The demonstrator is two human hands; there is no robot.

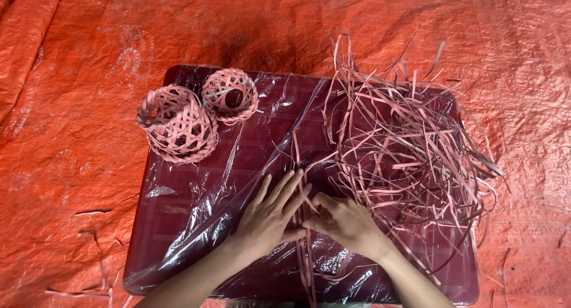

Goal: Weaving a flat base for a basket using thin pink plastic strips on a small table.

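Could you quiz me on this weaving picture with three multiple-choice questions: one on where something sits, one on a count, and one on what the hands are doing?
1. Where is the loose pile of strips on the table?
A. On its right side
B. On its near left corner
C. On the ground beside it

2. How many woven baskets stand on the table?
A. One
B. Two
C. Four

3. What are the two hands doing?
A. Lifting a basket
B. Hanging off the table
C. Pressing flat on a few strips

Answers:
1. A, the tangle covers the right half, spilling over the edge.
2. B, a larger basket and a smaller basket sit side by side at the far left.
3. C, the left hand and right hand lie spread on the strips near the front middle.
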